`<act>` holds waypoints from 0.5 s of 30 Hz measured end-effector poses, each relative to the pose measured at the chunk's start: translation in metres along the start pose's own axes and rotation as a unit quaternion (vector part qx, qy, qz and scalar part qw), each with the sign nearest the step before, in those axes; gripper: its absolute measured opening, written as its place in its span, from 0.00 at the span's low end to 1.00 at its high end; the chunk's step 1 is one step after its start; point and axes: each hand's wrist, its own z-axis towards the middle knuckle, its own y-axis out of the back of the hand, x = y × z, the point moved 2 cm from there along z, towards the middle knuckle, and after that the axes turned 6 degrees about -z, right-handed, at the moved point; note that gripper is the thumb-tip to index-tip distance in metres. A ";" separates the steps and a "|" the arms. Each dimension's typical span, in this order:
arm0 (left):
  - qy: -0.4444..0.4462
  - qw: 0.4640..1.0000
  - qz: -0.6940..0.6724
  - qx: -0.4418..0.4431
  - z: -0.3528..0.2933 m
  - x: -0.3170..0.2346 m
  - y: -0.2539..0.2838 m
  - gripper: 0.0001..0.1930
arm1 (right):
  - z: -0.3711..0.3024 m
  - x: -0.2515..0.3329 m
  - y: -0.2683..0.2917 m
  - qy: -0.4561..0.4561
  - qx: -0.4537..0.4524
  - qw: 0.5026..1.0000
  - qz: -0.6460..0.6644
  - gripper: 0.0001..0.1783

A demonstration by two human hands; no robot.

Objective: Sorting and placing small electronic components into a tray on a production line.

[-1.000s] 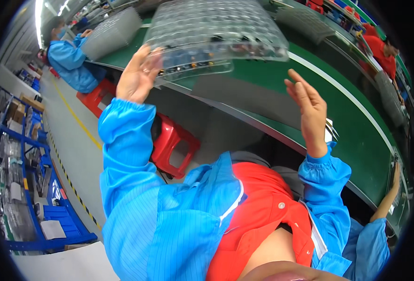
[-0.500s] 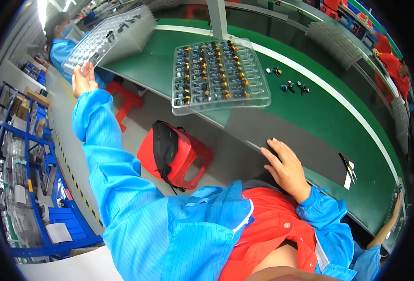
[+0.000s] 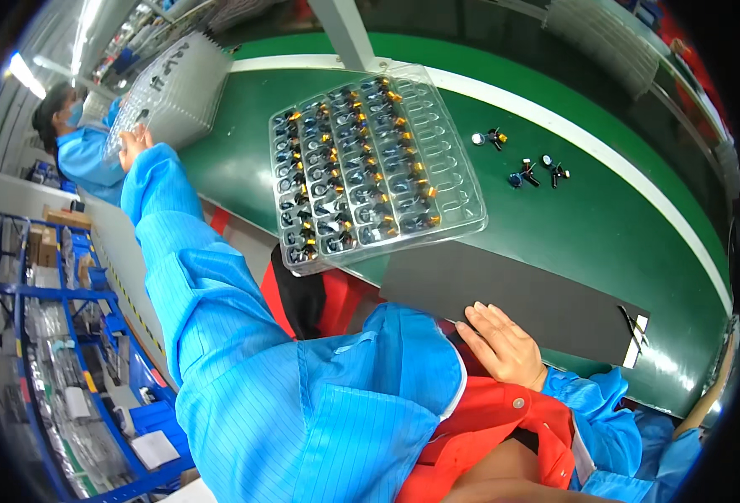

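Observation:
My left hand (image 3: 136, 146) reaches far out to the upper left. Its fingers are bent at the near edge of a tilted stack of clear plastic trays (image 3: 181, 101); a few dark parts show in the top tray. My right hand (image 3: 504, 345) is low beside my body at the bench's near edge, next to a dark mat (image 3: 504, 293). Its fingers are stretched out. A thin pale sliver shows by its fingertips, too small to name. Between my hands, a clear tray (image 3: 458, 220) holds rows of small black and orange components, with an unfilled column of pockets on its right.
Loose small components (image 3: 529, 172) lie on the green bench (image 3: 605, 235). Black tweezers (image 3: 632, 325) and a white strip (image 3: 636, 342) are on the mat's right end. A grey post (image 3: 345, 33) rises behind the tray. A red stool (image 3: 336, 306) stands below; a co-worker (image 3: 89, 155) sits far left.
The view has shifted, so the filled tray appears larger and lower. My left hand stays at the tray stack. My right hand appears lower, closer to my body.

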 end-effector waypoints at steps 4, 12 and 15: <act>0.049 0.980 0.191 0.009 0.023 0.002 0.003 0.43 | -0.005 -0.004 -0.002 0.027 -0.034 0.999 -0.029 0.14; 0.055 0.863 0.502 0.038 -0.072 0.002 -0.054 0.38 | -0.008 0.001 -0.004 0.017 -0.064 0.997 -0.031 0.14; 0.060 0.868 0.407 0.279 -0.193 -0.065 -0.116 0.25 | -0.011 0.003 -0.003 0.036 -0.074 0.996 -0.032 0.15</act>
